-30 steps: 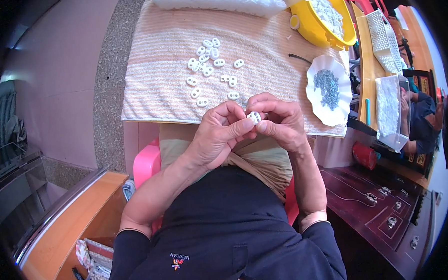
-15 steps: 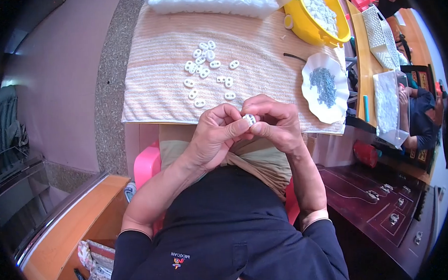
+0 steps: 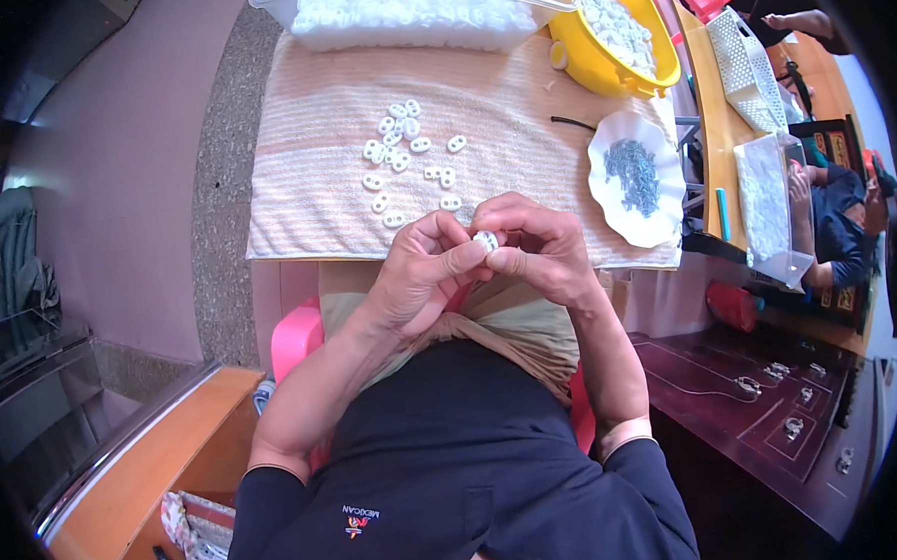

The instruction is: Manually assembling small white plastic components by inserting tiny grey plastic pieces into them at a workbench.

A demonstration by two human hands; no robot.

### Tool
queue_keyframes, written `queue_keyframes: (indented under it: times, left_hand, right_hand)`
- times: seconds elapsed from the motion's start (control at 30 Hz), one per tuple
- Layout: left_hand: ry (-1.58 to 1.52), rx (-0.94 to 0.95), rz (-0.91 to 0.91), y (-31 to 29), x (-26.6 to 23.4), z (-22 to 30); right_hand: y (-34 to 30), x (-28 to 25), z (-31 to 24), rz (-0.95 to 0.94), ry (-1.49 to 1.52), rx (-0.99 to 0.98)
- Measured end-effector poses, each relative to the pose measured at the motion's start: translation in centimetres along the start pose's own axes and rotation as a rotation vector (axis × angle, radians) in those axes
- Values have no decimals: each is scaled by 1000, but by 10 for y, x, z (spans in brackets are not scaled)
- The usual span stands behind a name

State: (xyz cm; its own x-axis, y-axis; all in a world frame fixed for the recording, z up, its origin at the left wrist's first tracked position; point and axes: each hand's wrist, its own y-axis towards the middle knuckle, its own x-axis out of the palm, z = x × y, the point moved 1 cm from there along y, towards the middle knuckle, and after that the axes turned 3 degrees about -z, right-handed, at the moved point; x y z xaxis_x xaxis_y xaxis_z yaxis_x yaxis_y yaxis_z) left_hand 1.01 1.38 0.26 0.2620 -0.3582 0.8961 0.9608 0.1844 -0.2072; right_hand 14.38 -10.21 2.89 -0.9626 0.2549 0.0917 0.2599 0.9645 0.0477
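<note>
White two-hole piece (image 3: pixel 485 240): pinched between both hands, just off the near edge of the towel-covered table, above the lap. Left hand (image 3: pixel 428 271): thumb and fingertips closed on its left side. Right hand (image 3: pixel 537 244): thumb and fingertips closed on its right side. Fingers cover most of it; can't tell whether anything sits in the holes.

Past that, on the striped towel (image 3: pixel 311 116): loose white pieces (image 3: pixel 401 162), similar shape, scattered left of centre, some overlapping. Right: fluted white dish (image 3: pixel 652 233) of small grey bits (image 3: pixel 632 177), probably screws; thin black rod (image 3: pixel 570 122) to its left. Far right: yellow tub (image 3: pixel 584 59) of white pieces. Far edge: clear bin (image 3: pixel 547 15), also loaded white.

Risks, my read: piece pops out, since only fingertips hold a small part; it'd drop to lap or floor. Dish sits by the towel's right edge, so an elbow knock could spill it.

Writing: small print plus emblem on the dark shirt's (image 3: pixel 457 480) chest, inverted; not copying it. Far right, gold markings on a dark panel (image 3: pixel 840 153), too small to read.
</note>
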Motion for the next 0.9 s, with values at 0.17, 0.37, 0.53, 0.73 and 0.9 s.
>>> queue_keyframes:
  times: [0.17, 0.37, 0.53, 0.73, 0.9]
  left_hand:
    - [28, 11, -49, -1, 0, 3]
    - [55, 50, -46, 0, 2, 1]
    - [57, 20, -13, 0, -1, 1]
    - [12, -22, 0, 0, -3, -4]
    - [28, -13, -5, 0, -2, -5]
  right_hand:
    - [1, 0, -2, -30, -31, -23]
    - [1, 0, -3, -23, -19, -25]
    - [1, 1, 1, -5, 68, -28]
    - [-4, 4, -6, 83, 78, 39]
    - [-1, -1, -21, 238, 121, 165]
